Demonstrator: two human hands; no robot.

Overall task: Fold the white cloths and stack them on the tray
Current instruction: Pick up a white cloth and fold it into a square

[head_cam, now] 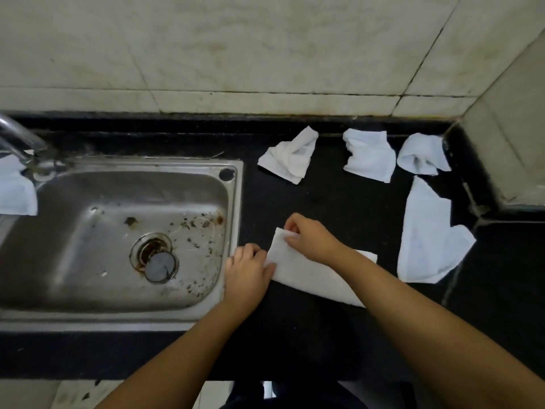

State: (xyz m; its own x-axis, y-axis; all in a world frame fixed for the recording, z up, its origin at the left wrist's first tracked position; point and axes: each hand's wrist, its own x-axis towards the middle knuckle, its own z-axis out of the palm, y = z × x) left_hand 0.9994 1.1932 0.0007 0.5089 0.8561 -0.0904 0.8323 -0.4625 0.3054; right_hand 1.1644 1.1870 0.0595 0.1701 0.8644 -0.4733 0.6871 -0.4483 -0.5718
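Note:
A folded white cloth [309, 273] lies on the black counter [339, 202] just right of the sink. My left hand [247, 270] pinches its near left edge. My right hand [309, 237] grips its far left corner, and my right forearm crosses over the cloth. Three crumpled white cloths lie along the back wall: one [290, 156], a second [370, 154], a third [421, 154]. A larger loose white cloth [427, 237] lies at the right. No tray is in view.
A dirty steel sink [118, 231] with a round drain [156, 261] fills the left. A tap [20, 140] stands at its far left corner, with another white cloth [16, 193] hanging below it. Tiled walls close the back and right.

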